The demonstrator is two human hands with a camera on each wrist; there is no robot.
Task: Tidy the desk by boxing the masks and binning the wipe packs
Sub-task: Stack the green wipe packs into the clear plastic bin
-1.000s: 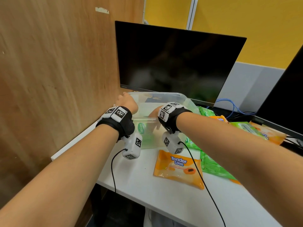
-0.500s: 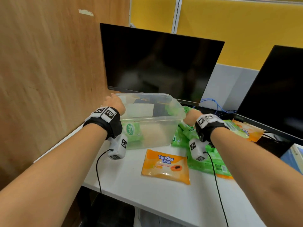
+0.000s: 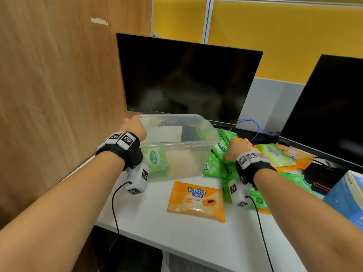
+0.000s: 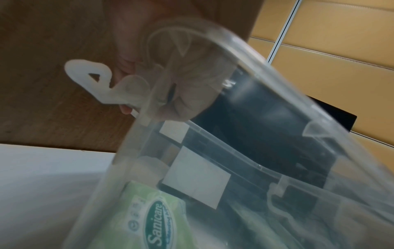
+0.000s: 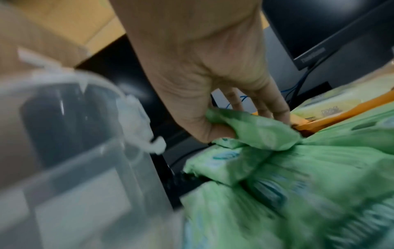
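Note:
A clear plastic bin (image 3: 176, 146) stands on the white desk (image 3: 176, 232) before a monitor, with a green Sanicare wipe pack (image 3: 156, 160) inside. My left hand (image 3: 135, 127) grips the bin's left rim (image 4: 213, 55), fingers curled over the edge. To the right of the bin lies a heap of green wipe packs (image 3: 214, 165). My right hand (image 3: 236, 150) reaches into the heap and pinches a green pack (image 5: 255, 133) between thumb and fingers. An orange Tender Love pack (image 3: 196, 201) lies flat in front of the bin.
A wooden partition (image 3: 59, 95) stands close on the left. Two dark monitors (image 3: 186, 79) (image 3: 330, 107) stand behind, with blue cables (image 3: 253, 126) between them. More yellow and orange packs (image 3: 284, 156) and a blue box (image 3: 347, 197) lie at the right.
My right hand has left the bin and moved right to the heap of green packs, where it now pinches one. The left hand has kept its hold on the bin rim.

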